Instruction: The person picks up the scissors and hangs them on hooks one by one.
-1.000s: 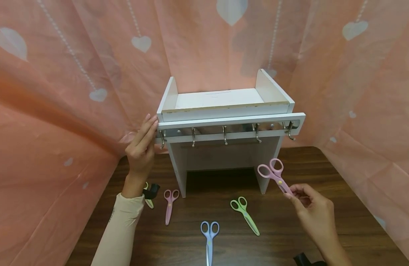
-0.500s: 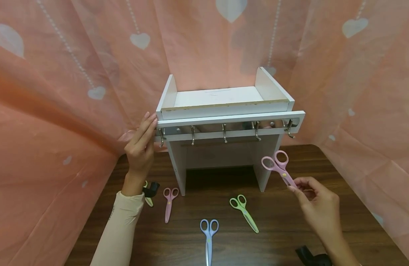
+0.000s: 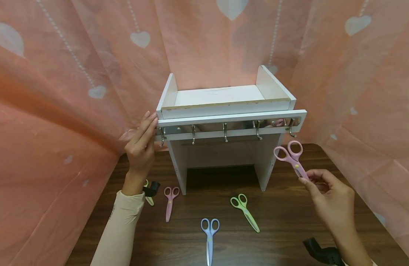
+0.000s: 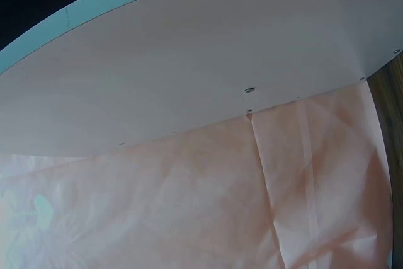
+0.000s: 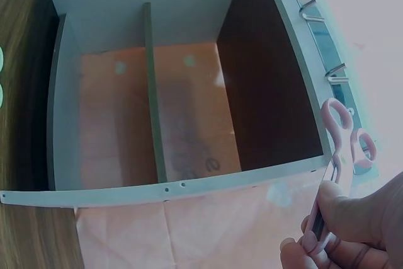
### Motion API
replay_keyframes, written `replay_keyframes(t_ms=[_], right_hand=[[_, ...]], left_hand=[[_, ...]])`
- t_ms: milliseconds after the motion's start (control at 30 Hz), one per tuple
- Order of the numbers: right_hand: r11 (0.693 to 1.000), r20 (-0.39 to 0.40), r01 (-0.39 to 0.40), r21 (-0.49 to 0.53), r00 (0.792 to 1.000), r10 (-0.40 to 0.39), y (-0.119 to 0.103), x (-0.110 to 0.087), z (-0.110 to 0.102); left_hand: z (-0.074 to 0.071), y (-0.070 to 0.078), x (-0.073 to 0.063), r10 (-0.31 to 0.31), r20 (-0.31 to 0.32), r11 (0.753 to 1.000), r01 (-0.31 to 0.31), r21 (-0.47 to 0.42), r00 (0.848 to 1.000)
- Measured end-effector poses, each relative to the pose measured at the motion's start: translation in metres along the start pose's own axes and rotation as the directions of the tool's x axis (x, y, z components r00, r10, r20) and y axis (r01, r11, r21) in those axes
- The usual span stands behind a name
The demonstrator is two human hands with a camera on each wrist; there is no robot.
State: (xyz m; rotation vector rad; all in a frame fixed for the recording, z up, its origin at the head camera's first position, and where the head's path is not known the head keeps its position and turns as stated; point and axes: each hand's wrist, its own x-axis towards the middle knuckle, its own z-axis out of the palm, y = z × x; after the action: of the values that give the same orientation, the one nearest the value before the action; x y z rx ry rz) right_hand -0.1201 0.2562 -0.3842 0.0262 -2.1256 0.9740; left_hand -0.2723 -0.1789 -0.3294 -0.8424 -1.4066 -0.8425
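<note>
My right hand (image 3: pixel 334 201) pinches pink scissors (image 3: pixel 296 166) by the blade end, handle loops pointing up and left. The loops are just below the right end of a white hook rail (image 3: pixel 204 121), apart from its last hook (image 3: pixel 291 127). In the right wrist view, thumb and fingers close round the blades of the same scissors (image 5: pixel 340 140). My left hand (image 3: pixel 139 151) rests with straight fingers against the rail's left end, at the side of the white shelf unit (image 3: pixel 221 96). The left wrist view shows the unit's side panel (image 4: pixel 189 67), without the hand.
On the dark wooden table (image 3: pixel 284 244) lie green scissors (image 3: pixel 247 214), blue scissors (image 3: pixel 209 242) and another pink pair (image 3: pixel 169 207). Yellow-green scissors (image 3: pixel 149 201) are partly hidden behind my left wrist. A pink curtain (image 3: pixel 58 166) surrounds the table.
My right hand has moved to the right and up with the pink scissors, their loops rising toward the rail's right end. The left hand has kept its place against the unit.
</note>
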Motion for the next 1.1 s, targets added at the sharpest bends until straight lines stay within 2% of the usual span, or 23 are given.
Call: replay_keyframes(t_ms=[300,800,1100], right_hand=[[0.999,-0.009,0.028,0.024,1.0,-0.027,-0.001,0.007,-0.002],[1.0,-0.005,-0.004,0.027,1.0,0.004,-0.002,0.015,-0.003],[0.999,-0.005,-0.003,0.032,1.0,0.003,0.0,0.015,0.002]], left_hand=[[0.0,0.0,0.0,-0.003,0.001,1.0,0.003,0.008,1.0],[0.0,0.001,0.002,0.007,0.003,1.0,-0.007,-0.028,1.0],[0.0,0.002,0.002,0.013,0.009,1.0,-0.013,-0.017,1.0]])
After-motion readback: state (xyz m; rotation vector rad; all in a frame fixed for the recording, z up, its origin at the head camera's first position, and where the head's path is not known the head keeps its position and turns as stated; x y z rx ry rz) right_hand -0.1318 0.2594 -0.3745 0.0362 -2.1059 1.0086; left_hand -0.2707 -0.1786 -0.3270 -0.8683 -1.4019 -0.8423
